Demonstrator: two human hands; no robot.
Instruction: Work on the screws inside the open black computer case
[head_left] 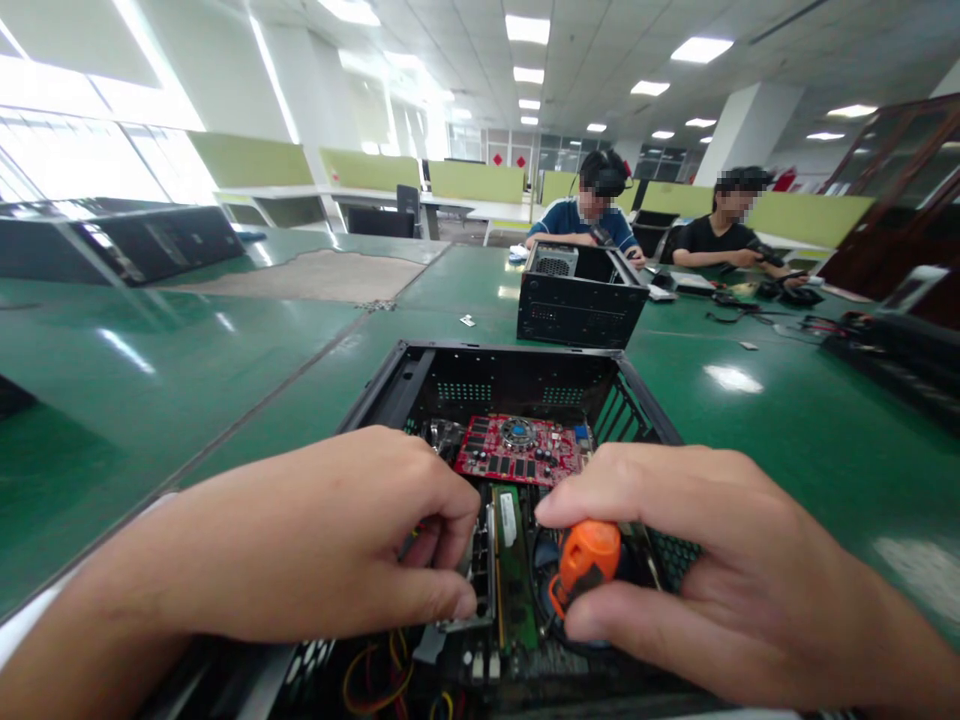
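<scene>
An open black computer case lies before me with its inside showing. My right hand grips a screwdriver by its orange handle, which points up over the cooling fan; the tip is hidden. On the left, my left hand reaches into the case with its fingers curled in beside a silver metal bracket. What those fingers close on is hidden. Between both hands stands a green memory module with a white label. Beyond it is a red graphics card with a small round fan.
Cables hang at the near side of the case. Farther off on the green table stands another open computer case. Two people sit across the table. More cases lie at the left, and dark equipment at the right.
</scene>
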